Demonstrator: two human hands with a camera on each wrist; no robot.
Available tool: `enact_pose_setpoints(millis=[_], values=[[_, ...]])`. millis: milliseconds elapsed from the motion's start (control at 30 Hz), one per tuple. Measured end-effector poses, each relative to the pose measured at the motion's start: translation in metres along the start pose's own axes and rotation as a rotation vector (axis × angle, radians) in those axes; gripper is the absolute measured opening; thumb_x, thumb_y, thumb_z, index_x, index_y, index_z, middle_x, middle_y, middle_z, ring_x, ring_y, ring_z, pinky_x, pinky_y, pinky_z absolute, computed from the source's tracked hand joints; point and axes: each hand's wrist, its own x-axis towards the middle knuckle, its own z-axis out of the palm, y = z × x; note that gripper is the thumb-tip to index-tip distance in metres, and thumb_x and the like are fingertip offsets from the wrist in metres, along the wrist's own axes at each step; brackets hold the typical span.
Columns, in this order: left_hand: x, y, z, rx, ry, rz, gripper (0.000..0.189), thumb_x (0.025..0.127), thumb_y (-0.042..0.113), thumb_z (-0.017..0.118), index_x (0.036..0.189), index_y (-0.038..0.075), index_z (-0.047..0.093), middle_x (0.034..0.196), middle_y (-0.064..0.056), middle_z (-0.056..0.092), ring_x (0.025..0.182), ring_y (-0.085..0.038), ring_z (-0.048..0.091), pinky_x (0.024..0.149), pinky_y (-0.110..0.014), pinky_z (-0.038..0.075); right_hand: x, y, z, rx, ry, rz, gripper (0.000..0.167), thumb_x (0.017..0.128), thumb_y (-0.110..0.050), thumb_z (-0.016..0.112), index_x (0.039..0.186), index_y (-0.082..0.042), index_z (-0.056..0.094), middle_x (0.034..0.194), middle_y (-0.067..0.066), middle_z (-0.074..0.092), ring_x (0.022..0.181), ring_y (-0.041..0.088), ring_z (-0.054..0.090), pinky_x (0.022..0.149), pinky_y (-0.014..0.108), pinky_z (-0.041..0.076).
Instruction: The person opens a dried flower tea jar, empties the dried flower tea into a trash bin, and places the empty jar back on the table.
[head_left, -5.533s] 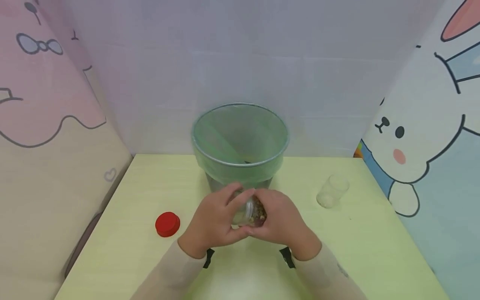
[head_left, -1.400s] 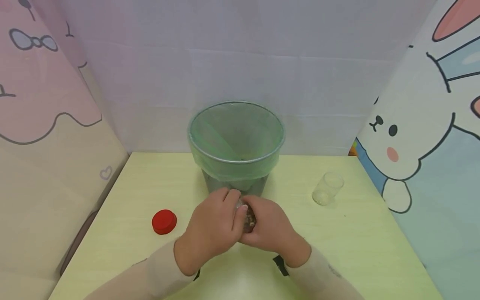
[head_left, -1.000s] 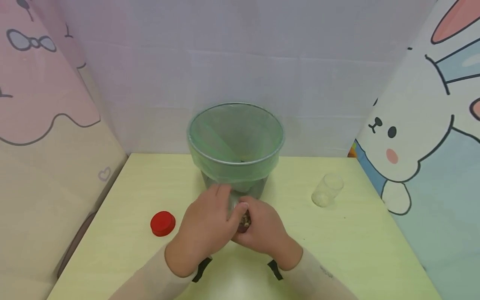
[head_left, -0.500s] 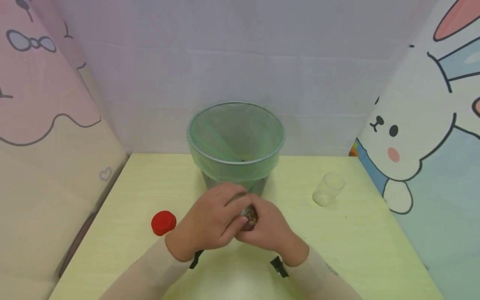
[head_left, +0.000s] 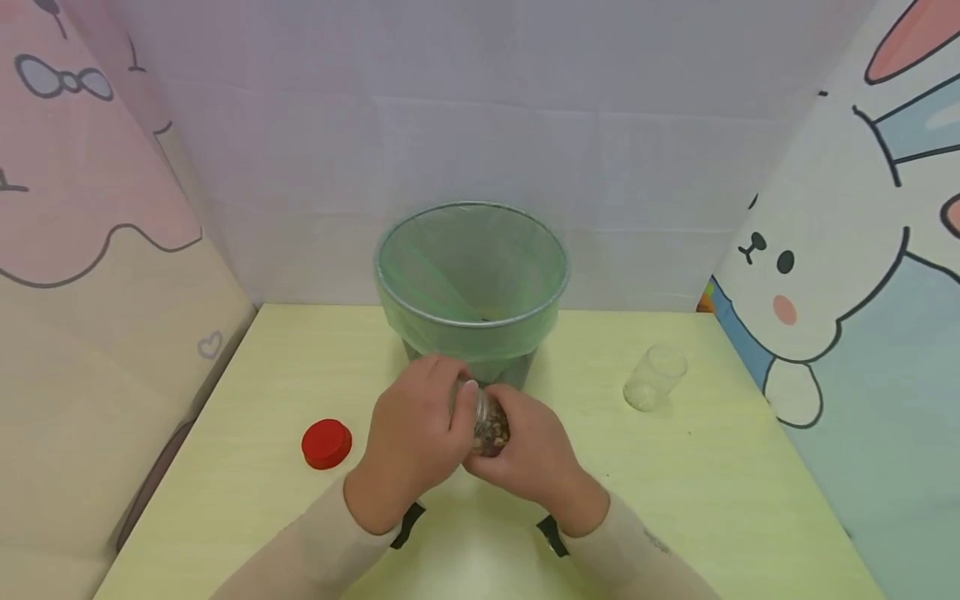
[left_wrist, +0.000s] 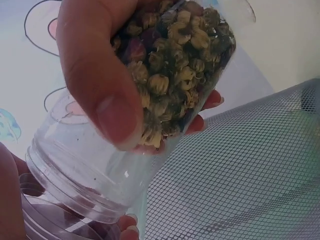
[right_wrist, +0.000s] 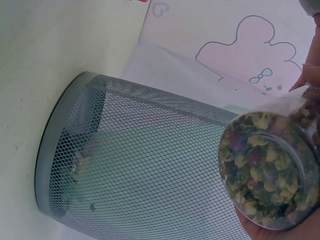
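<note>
My right hand (head_left: 532, 442) grips a clear jar (head_left: 491, 427) of dried flower buds, tilted on its side in front of the bin. In the left wrist view the right thumb (left_wrist: 117, 115) presses along the jar wall. Pale yellow buds and a few dark red ones (left_wrist: 170, 70) lie toward the base; the neck end is bare. At the jar's mouth, my left hand (head_left: 420, 425) curls around a clear ringed piece (left_wrist: 50, 215), largely hidden by its fingers. The right wrist view shows the jar's round base (right_wrist: 265, 175) packed with buds.
A mesh bin (right_wrist: 150, 165) with a green liner (head_left: 472, 340) stands just behind my hands. To the left lies a red screw lid (head_left: 327, 443). On the right is a small clear glass (head_left: 654, 379). Patterned cloth walls enclose the yellow table (head_left: 712, 500).
My left hand turns back and forth at the jar's mouth; its thumb and fingers have shifted left since half a second ago, uncovering more of the jar. The right hand keeps its grip.
</note>
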Motion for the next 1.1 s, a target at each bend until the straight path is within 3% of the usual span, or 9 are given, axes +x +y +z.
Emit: enact_pose_setpoints(millis=[100,367,667,900,1100], values=[[0.001,0.000,-0.004,-0.004,-0.018,-0.042,0.022,0.099,0.024,0.051,0.094,0.007,0.064,0.088,-0.003,0.061,0.076,-0.023,0.057,0.058,-0.040,0.053,-0.001,0.000,-0.001,0.010,-0.001,0.016,0.057,0.070,-0.031,0.087,0.116,-0.009,0.063,0.096,-0.002,0.067,0.076,0.012,0.062,0.066,0.032,0.055],[-0.002,-0.001,-0.009,-0.047,-0.049,-0.068,0.022,0.100,0.026,0.051,0.101,0.009,0.065,0.097,-0.002,0.063,0.083,-0.022,0.059,0.065,-0.040,0.055,-0.003,0.000,-0.001,0.066,-0.022,0.047,0.056,0.073,-0.034,0.090,0.116,-0.010,0.063,0.098,-0.004,0.065,0.076,0.010,0.061,0.066,0.030,0.055],[-0.010,-0.011,-0.014,-0.058,-0.013,-0.088,0.024,0.102,0.026,0.054,0.107,0.007,0.067,0.102,-0.005,0.067,0.091,-0.024,0.063,0.073,-0.041,0.057,-0.007,0.001,-0.004,0.123,-0.037,0.120,0.060,0.076,-0.041,0.089,0.121,-0.013,0.062,0.096,-0.009,0.064,0.079,0.007,0.061,0.068,0.029,0.054],[-0.027,-0.031,-0.020,0.008,-0.054,-0.105,0.022,0.101,0.026,0.056,0.106,0.007,0.067,0.103,-0.004,0.066,0.092,-0.023,0.062,0.069,-0.039,0.055,-0.010,0.001,-0.002,0.130,-0.023,0.128,0.059,0.075,-0.042,0.090,0.120,-0.016,0.062,0.100,-0.009,0.065,0.085,0.008,0.063,0.072,0.032,0.055],[-0.051,-0.060,-0.021,0.124,-0.129,-0.083,0.018,0.099,0.022,0.059,0.101,0.005,0.066,0.098,-0.005,0.062,0.087,-0.024,0.060,0.066,-0.038,0.053,-0.012,0.002,-0.005,0.129,-0.017,0.139,0.060,0.074,-0.040,0.091,0.119,-0.014,0.062,0.101,-0.006,0.067,0.088,0.009,0.063,0.074,0.034,0.056]])
